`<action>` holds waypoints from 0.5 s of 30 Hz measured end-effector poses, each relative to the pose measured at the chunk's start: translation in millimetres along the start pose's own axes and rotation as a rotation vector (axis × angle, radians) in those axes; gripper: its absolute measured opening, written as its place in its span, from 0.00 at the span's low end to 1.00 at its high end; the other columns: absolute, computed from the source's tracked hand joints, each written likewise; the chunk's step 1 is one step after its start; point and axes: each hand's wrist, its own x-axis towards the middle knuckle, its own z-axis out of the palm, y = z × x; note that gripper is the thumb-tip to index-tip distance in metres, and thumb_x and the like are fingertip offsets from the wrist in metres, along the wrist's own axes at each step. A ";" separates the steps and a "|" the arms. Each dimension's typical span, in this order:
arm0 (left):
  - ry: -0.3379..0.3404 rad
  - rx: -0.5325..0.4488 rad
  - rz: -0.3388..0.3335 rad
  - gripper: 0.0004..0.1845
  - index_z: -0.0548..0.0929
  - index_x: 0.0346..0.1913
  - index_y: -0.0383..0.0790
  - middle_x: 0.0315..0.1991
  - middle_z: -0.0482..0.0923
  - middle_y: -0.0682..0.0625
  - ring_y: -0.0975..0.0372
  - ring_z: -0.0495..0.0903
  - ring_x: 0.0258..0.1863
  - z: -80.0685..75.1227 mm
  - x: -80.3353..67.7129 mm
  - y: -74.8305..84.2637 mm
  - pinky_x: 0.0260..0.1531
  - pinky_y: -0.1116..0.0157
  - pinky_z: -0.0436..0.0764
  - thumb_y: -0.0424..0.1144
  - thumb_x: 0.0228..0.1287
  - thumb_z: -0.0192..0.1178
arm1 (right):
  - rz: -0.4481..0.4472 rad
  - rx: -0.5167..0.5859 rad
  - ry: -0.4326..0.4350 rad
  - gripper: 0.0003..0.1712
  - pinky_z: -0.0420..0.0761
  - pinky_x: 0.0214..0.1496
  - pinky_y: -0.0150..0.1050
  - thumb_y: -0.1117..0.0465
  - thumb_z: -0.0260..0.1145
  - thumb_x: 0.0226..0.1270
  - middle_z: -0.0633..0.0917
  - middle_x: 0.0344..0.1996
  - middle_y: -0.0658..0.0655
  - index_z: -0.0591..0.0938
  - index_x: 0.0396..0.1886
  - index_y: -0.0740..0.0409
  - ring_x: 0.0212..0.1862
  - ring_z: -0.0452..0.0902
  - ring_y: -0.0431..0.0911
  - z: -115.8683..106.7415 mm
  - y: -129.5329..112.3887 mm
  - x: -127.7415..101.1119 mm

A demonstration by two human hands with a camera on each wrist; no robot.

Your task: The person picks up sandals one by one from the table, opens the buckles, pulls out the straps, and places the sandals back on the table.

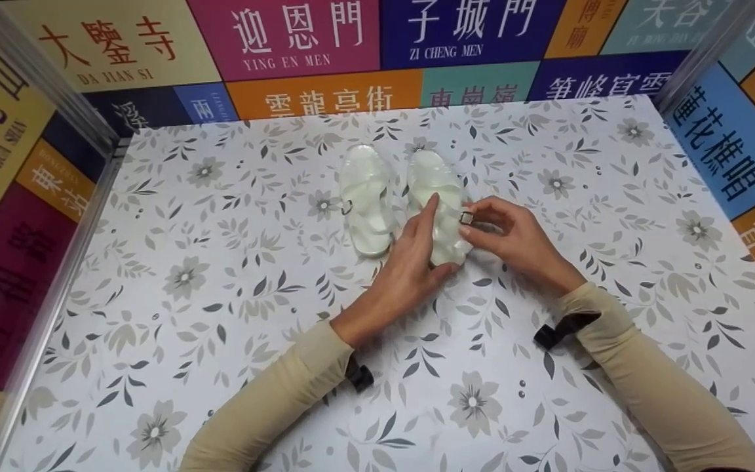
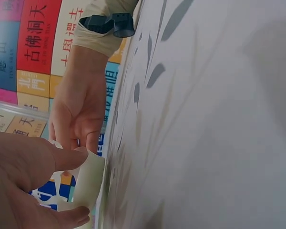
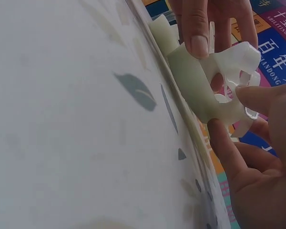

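Note:
Two glossy pale green-white sandals lie side by side on the table in the head view. Nearer my hands is the right-hand sandal; the left-hand sandal lies apart from it, a small metal buckle on its outer side. My left hand grips the right-hand sandal's heel end, thumb and fingers on either side, as the left wrist view also shows. At that sandal's outer side, my right hand pinches the strap by its square buckle. In the right wrist view, the right thumb presses the strap.
A white tablecloth with grey flowers and leaves covers the table. Colourful panels with large lettering stand behind it and at both sides. Black wrist cameras sit on both beige sleeves.

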 end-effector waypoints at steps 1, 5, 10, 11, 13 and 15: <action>-0.004 0.005 -0.003 0.62 0.44 0.89 0.43 0.79 0.67 0.32 0.45 0.78 0.72 -0.1 -2.2 1.2 0.74 0.56 0.79 0.39 0.66 0.78 | 0.000 0.001 -0.006 0.21 0.85 0.67 0.36 0.57 0.77 0.73 0.86 0.67 0.58 0.84 0.59 0.60 0.66 0.85 0.45 0.1 -0.2 -2.0; -0.012 0.027 -0.009 0.61 0.45 0.89 0.43 0.76 0.69 0.33 0.47 0.79 0.69 -2.3 -10.6 3.9 0.72 0.56 0.80 0.40 0.66 0.79 | -0.011 -0.010 -0.033 0.19 0.83 0.71 0.41 0.58 0.78 0.72 0.86 0.68 0.59 0.84 0.56 0.61 0.66 0.85 0.46 3.1 -1.7 -7.4; -0.026 0.067 -0.004 0.59 0.47 0.88 0.41 0.74 0.72 0.35 0.48 0.79 0.69 -5.2 -20.2 5.7 0.73 0.56 0.80 0.41 0.66 0.78 | -0.012 -0.002 -0.068 0.18 0.83 0.72 0.42 0.60 0.78 0.72 0.85 0.69 0.57 0.85 0.55 0.61 0.66 0.85 0.46 7.0 -3.6 -14.0; -0.029 0.073 -0.001 0.59 0.47 0.88 0.40 0.73 0.72 0.35 0.48 0.79 0.69 -5.7 -21.9 5.9 0.73 0.56 0.80 0.41 0.66 0.78 | -0.008 0.000 -0.075 0.18 0.83 0.72 0.42 0.60 0.78 0.71 0.85 0.69 0.57 0.85 0.55 0.60 0.66 0.85 0.46 7.8 -4.2 -15.5; -0.038 0.076 0.000 0.59 0.48 0.88 0.40 0.72 0.73 0.36 0.48 0.79 0.69 -6.5 -25.3 6.2 0.73 0.56 0.80 0.41 0.66 0.78 | -0.009 0.006 -0.086 0.18 0.84 0.71 0.42 0.61 0.79 0.71 0.86 0.68 0.57 0.85 0.56 0.60 0.66 0.85 0.47 9.4 -5.2 -18.2; -0.047 0.078 0.003 0.59 0.48 0.88 0.39 0.72 0.73 0.36 0.48 0.79 0.69 -7.2 -28.3 6.6 0.73 0.56 0.79 0.41 0.66 0.79 | -0.005 0.006 -0.092 0.18 0.84 0.71 0.43 0.61 0.79 0.70 0.86 0.67 0.57 0.85 0.55 0.60 0.65 0.86 0.48 10.8 -6.1 -21.2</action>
